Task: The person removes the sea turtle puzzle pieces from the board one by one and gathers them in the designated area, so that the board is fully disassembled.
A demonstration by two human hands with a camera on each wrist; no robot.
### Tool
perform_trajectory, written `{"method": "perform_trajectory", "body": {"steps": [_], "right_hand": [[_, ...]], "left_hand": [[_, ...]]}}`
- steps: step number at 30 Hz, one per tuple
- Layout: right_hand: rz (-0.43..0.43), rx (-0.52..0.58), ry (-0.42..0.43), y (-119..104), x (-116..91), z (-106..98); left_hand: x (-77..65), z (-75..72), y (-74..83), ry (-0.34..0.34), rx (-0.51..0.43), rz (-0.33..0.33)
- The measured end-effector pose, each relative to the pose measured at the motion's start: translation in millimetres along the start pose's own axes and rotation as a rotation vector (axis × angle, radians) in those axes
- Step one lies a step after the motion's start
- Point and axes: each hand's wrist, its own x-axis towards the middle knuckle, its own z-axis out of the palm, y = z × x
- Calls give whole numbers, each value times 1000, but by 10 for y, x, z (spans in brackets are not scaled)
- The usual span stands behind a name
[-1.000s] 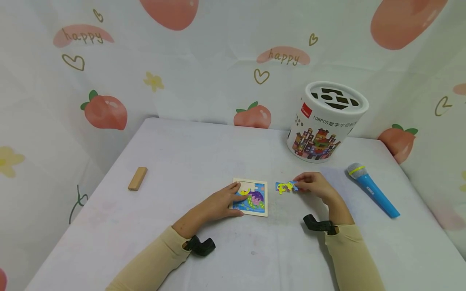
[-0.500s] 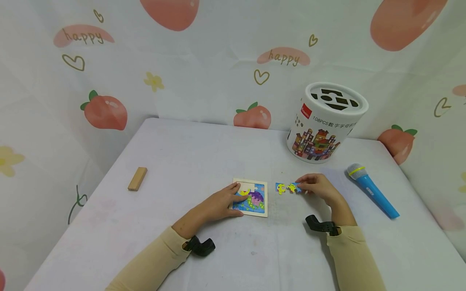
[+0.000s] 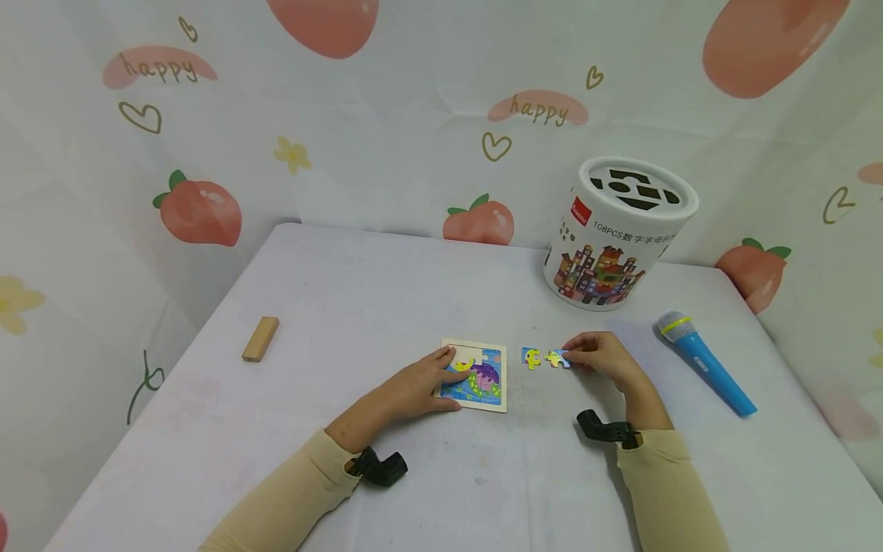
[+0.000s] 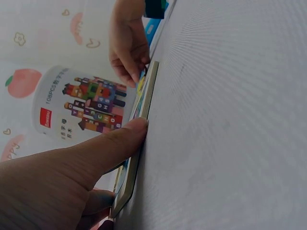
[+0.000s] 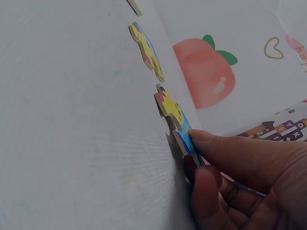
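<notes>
My left hand holds the small wooden jigsaw puzzle board at its left side, with the index finger lying over the picture. In the left wrist view the thumb presses on the board's edge. Part of the picture, in blue, purple and green, is filled in; bare wood shows at the upper part. Right of the board, my right hand pinches a yellow and blue puzzle piece between thumb and fingers. That piece tilts up off the table in the right wrist view. A second yellow puzzle piece lies between it and the board.
A white block bucket with a shape-sorter lid stands at the back right. To the right lies a blue toy microphone. A wooden block lies at the far left. A patterned cloth hangs behind the table.
My right hand has drawn its puzzle piece slightly to the right, apart from the other yellow piece, and tilted it. My left hand and the board have stayed put.
</notes>
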Motion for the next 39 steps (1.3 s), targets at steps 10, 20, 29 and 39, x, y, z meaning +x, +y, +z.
{"method": "perform_trajectory", "body": {"steps": [10,20,29,39], "right_hand": [[24,36,19,-10,13,28],[31,19,31,-25,-2,37],[-101,-115,-53,5,-41,-45],[-149,-151,-49,55,-11,-50]], "left_hand": [[10,10,-6,-4,14,-5],[3,6,-3,-9,15,-10],[5,-3,10,-10,10,-11],[5,-7,14,-10,15,-15]]}}
